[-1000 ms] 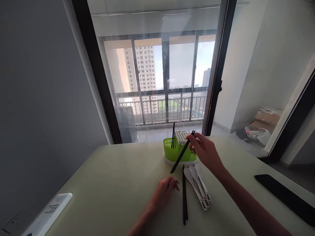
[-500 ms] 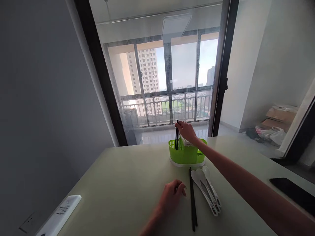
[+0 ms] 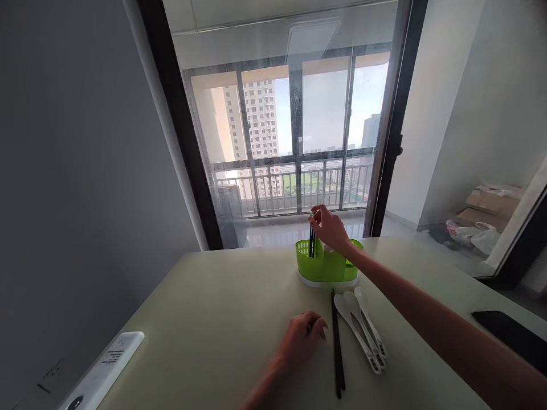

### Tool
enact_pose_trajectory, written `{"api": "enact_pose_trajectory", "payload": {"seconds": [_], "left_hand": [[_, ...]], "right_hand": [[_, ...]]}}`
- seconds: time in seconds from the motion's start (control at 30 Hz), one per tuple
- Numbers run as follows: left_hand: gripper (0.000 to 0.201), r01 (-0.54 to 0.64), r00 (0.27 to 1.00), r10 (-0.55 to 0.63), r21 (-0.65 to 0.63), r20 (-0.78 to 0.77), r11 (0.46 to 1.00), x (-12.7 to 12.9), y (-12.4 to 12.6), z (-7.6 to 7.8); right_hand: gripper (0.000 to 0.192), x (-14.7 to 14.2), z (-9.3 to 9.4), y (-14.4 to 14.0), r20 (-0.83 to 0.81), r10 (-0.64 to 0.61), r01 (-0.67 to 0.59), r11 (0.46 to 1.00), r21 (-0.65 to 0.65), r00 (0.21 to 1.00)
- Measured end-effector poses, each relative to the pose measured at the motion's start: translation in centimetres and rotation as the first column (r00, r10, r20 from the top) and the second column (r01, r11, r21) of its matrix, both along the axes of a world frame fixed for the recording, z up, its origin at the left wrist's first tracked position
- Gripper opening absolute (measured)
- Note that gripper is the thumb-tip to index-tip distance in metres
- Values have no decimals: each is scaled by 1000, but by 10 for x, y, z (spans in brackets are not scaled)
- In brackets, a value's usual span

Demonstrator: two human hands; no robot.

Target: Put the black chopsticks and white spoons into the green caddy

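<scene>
Partly hidden: the right hand (image 3: 330, 229) covers the middle of the green caddy (image 3: 327, 265), so its far compartments cannot be made out. Right hand fingers pinch the tops of black chopsticks (image 3: 311, 244) standing upright in the caddy's left compartment. Left hand (image 3: 304, 337) rests loosely curled on the desk (image 3: 205, 319), holding nothing, fingertips just beside more black chopsticks (image 3: 337, 344) lying flat. Three white spoons (image 3: 363, 330) lie touching one another, right of those flat chopsticks. A white remote (image 3: 102, 370) at the desk's left edge is cut off by the frame; a dark phone (image 3: 510, 339) is on the right.
</scene>
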State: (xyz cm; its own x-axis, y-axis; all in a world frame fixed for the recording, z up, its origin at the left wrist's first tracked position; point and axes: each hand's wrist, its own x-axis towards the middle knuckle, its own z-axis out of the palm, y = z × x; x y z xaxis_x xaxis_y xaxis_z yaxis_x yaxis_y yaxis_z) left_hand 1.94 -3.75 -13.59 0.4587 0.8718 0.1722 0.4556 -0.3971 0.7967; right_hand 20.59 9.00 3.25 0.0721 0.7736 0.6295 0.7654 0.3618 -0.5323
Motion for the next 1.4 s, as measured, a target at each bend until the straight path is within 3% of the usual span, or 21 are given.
{"api": "enact_pose_trajectory", "payload": {"seconds": [0.13, 0.23, 0.3, 0.4, 0.53, 0.67, 0.8, 1.07, 1.4], "left_hand": [[25, 6, 994, 7, 121, -105, 993, 0, -4, 0], [22, 81, 976, -26, 248, -216, 965, 0, -8, 0], [27, 130, 960, -49, 285, -274, 950, 0, -10, -2], [30, 161, 942, -59, 288, -332, 944, -1, -9, -3], [29, 122, 929, -16, 268, -369, 956, -8, -2, -1], [26, 6, 911, 92, 237, -402, 972, -18, 7, 2], [17, -67, 866, 192, 273, -461, 960, -20, 11, 1], [23, -80, 722, 307, 366, -620, 927, -17, 18, -5], [32, -97, 744, 331, 396, -580, 913, -17, 15, -5]], "right_hand": [[24, -5, -9, -73, -78, 214, -212, 977, 34, 974], [26, -3, -36, -133, -245, 350, -368, 929, -28, 904], [27, 1, -64, -165, -342, 315, -361, 929, -78, 885], [31, 14, -112, -194, -474, 156, -265, 949, -172, 867], [40, 38, -166, -208, -553, -15, -176, 941, -289, 833], [45, 58, -199, -215, -555, -161, -76, 922, -380, 816], [44, 65, -211, -225, -501, -236, -1, 904, -428, 833], [41, 56, -214, -227, -421, -185, -12, 906, -423, 888], [50, 59, -215, -225, -379, -182, -18, 884, -468, 907]]}}
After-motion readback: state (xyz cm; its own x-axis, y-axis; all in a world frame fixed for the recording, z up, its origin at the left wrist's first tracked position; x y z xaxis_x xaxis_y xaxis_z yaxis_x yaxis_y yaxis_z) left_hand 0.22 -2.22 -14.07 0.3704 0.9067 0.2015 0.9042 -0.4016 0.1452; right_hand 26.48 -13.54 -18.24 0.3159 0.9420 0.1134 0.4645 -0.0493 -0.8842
